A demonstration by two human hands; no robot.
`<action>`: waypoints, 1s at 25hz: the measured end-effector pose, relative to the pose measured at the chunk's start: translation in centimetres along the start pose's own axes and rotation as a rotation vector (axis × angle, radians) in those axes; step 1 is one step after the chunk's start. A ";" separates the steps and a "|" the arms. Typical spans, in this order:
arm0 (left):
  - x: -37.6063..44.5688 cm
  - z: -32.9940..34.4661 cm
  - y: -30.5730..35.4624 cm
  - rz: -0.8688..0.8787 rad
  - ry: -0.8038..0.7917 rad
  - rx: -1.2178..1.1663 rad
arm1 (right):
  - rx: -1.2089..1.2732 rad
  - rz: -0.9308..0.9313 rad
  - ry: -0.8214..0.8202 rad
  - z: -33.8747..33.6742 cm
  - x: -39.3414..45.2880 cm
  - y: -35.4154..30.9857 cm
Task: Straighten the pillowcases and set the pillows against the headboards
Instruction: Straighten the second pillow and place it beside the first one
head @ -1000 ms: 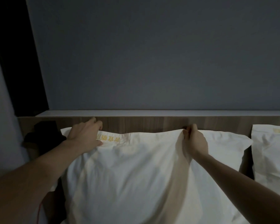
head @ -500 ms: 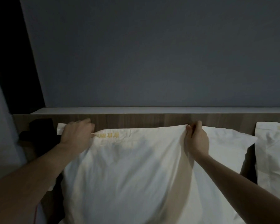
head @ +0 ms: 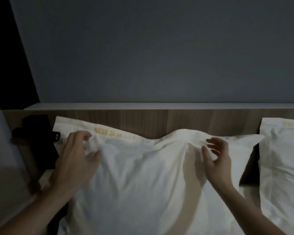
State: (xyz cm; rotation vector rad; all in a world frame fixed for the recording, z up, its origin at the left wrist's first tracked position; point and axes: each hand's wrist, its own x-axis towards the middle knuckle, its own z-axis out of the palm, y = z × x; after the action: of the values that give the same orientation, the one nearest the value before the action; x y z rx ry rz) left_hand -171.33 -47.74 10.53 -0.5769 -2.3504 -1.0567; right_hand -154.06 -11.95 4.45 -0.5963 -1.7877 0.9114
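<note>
Pillow (head: 143, 175) front and centre, soft white cotton, plump in the middle and creased into fine folds along its top edge, where a line of yellow stitched lettering (head: 108, 132) runs near the left corner. It lies with its long side running left to right, top edge up against the wooden headboard (head: 159, 121), the flat border flap poking out at the upper left corner. A beige shadowed fold runs down the cloth right of centre.

Left hand (head: 75, 160) sits on the upper left of the pillow, fingers curled and spread, thumb out to the side, bunching a little cloth beneath; whether it truly pinches the cloth I cannot tell, as the hand is blurred. Right hand (head: 217, 155) hovers at the upper right, fingers apart and loosely bent, thumb touching the wrinkled cloth, gripping nothing.

Second pillow (head: 283, 167) at the right edge, same white cotton, same yellow lettering near its top, also against the headboard, with a dark gap between the two. Headboard is brown wood grain with a pale ledge (head: 159, 106) on top. Grey matte wall (head: 159, 48) above, dim light. A black object (head: 36, 133) sits left of the pillow, too dark to make out.
</note>
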 end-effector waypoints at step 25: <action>-9.2 6.2 -8.7 -0.636 -0.033 -0.366 | 0.006 0.485 0.309 -6.2 -0.2 10.0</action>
State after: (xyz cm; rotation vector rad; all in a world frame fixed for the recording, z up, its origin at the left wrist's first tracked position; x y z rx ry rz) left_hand -170.56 -49.82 -3.35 0.0602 -2.4386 -1.7854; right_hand -148.39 -4.23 -2.39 -1.1332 -1.3830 1.0762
